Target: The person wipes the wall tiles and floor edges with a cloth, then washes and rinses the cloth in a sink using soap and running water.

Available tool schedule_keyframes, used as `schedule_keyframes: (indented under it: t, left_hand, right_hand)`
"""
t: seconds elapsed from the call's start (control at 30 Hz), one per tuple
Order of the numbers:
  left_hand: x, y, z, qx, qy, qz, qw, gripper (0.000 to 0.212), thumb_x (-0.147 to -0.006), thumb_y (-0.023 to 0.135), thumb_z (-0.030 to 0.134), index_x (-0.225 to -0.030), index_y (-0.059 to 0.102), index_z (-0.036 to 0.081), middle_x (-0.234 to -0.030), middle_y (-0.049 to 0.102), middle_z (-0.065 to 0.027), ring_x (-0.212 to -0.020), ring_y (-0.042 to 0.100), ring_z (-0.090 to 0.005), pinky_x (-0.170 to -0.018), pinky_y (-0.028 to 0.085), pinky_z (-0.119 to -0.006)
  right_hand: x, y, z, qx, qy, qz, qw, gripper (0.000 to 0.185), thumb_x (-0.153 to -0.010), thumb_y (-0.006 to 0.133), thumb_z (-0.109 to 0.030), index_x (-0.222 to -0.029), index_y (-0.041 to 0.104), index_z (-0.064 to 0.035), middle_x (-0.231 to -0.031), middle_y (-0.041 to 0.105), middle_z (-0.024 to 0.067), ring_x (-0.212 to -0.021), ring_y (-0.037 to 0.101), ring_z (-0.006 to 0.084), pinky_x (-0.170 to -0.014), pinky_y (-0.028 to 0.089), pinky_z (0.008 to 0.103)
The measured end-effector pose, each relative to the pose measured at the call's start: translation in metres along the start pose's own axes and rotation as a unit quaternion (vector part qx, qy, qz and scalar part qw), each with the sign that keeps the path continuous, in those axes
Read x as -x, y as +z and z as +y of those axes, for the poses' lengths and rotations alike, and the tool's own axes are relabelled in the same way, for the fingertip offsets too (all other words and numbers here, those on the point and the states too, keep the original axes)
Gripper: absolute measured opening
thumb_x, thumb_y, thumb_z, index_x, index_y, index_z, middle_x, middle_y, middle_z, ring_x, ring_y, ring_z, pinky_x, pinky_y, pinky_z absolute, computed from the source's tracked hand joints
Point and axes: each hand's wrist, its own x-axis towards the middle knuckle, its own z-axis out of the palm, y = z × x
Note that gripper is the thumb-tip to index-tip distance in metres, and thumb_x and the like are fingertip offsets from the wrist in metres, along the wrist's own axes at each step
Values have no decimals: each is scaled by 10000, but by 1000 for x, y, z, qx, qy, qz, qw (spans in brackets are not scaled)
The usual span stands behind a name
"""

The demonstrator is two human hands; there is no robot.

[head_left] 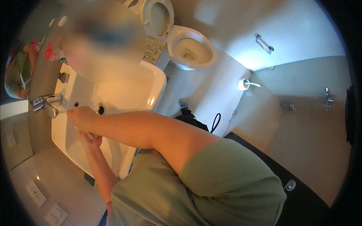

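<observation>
A white washbasin (124, 93) lies before me, its chrome faucet (52, 106) at the left. My right hand (82, 118) is just beside the spout, its fingers bent, and a thin stream of water seems to reach its fingertips. Below it in the picture, my left hand (90, 138) is over the basin, close against my right hand and partly hidden by it. White lather or water shows on my left palm and fingers. Whether either hand holds anything is hidden. The dark drain (101, 109) is beside my right wrist.
A clear bottle with a red cap (53, 55) and a small dark-topped item (63, 77) stand by the basin. A mirror (17, 127) is at the far left. Beyond the basin is a toilet (191, 49) with its lid up; a brush holder (243, 84) stands by the wall.
</observation>
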Motion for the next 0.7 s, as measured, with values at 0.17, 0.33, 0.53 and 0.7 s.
schedule_keyframes:
  t: [0.17,0.33,0.53,0.7]
  left_hand:
    - [6,32,30,-27,22,25,999,229,-906,433,220,-1062,537,89,-956,588,-47,-833,596,-154,-634,522,-304]
    - [19,50,29,-34,38,10,999,242,-903,443,204,-1090,531,78,-1001,583,-65,-878,593,-179,-696,523,-328]
    - [-1,6,13,60,26,-7,998,277,-905,447,202,-1116,516,35,-1107,549,-115,-986,556,-244,-824,480,-393]
    - [1,0,14,119,43,17,992,293,-907,448,191,-1128,507,7,-1161,523,-146,-1053,522,-280,-898,436,-437]
  right_hand:
    - [12,-3,-13,-61,14,-85,994,198,-805,479,-194,-931,534,-50,-927,544,132,-838,573,293,-691,470,424]
    - [-40,15,29,-357,132,41,924,279,-801,491,-180,-1044,496,-45,-1026,519,147,-859,583,260,-672,496,424]
    - [5,-42,-17,-26,-58,-75,995,316,-824,489,-305,-1021,580,-76,-931,591,125,-839,594,303,-709,470,440]
    - [-5,-40,-9,-93,-62,-66,992,395,-824,553,-412,-999,553,-58,-816,613,134,-828,618,296,-688,495,384]
